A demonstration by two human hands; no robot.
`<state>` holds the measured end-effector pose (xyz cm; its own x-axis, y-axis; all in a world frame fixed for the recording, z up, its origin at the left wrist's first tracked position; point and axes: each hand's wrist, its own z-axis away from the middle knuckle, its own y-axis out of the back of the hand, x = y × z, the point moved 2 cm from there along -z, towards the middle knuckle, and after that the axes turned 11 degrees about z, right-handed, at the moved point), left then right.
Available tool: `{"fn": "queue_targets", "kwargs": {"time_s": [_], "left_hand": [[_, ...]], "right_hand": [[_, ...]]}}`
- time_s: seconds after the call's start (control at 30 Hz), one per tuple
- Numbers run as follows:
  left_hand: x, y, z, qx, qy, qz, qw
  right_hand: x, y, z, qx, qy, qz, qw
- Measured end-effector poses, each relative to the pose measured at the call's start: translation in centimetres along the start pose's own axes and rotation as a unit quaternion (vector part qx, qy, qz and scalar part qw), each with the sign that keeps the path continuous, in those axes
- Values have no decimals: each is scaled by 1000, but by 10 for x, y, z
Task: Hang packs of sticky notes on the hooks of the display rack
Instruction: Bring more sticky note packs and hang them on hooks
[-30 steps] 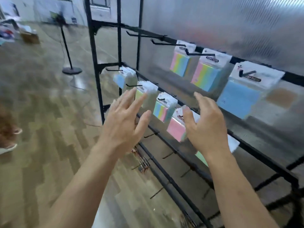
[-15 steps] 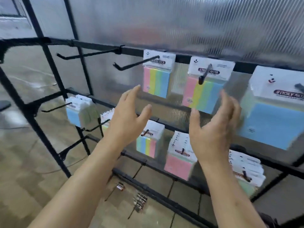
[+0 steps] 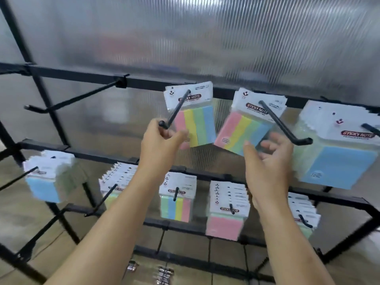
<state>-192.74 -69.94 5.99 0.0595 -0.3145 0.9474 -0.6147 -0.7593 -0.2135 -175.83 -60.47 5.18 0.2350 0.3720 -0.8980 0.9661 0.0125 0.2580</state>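
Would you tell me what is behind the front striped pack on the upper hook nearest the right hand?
More packs hang behind that striped pack on the same hook; only their white header edges show. Their notes are covered, so colours and count cannot be told.

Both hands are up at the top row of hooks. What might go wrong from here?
1. The right striped pack hangs tilted on the right hook. A nudge from the right hand, open just under it, might swing it into the blue packs alongside.
2. The left hand is curled right at the tip of the left hook. A tug there could bend the hook or drag the left striped pack forward.
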Motion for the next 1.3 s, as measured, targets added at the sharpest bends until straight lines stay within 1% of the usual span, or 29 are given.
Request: {"fn": "queue_targets", "kwargs": {"time_s": [0.07, 0.13, 0.3, 0.53, 0.63, 0.77, 0.87, 0.97, 1.13, 1.2, 1.3], "left_hand": [[5, 0, 0, -38, 16, 43, 998], [9, 1, 3, -79, 25, 66, 994], [24, 12, 13, -161, 1, 61, 985], [40, 36, 29, -238, -38, 87, 966], [50, 43, 40, -276, -51, 112, 953], [60, 51, 52, -320, -79, 139, 934], [61, 58, 58, -354, -76, 156, 919], [61, 68, 64, -373, -71, 165, 910], [66, 76, 72, -383, -65, 184, 903], [67, 74, 73, -384, -68, 191, 901], [65, 72, 77, -381, -75, 198, 900]], "right_hand": [[-5, 1, 0, 6, -29, -18, 999], [-11, 3, 2, 6, -35, -31, 999], [-23, 3, 17, -18, -43, -97, 994], [-41, 9, 52, 4, 26, -148, 989], [-51, 15, 68, 15, 41, -183, 982], [-62, 25, 89, 42, 63, -193, 978], [-68, 32, 105, 48, 78, -205, 975], [-75, 39, 123, 56, 93, -223, 969], [-86, 51, 150, 71, 135, -199, 968], [-83, 54, 159, 71, 121, -179, 974], [-70, 61, 170, 79, 63, -157, 982]]}}
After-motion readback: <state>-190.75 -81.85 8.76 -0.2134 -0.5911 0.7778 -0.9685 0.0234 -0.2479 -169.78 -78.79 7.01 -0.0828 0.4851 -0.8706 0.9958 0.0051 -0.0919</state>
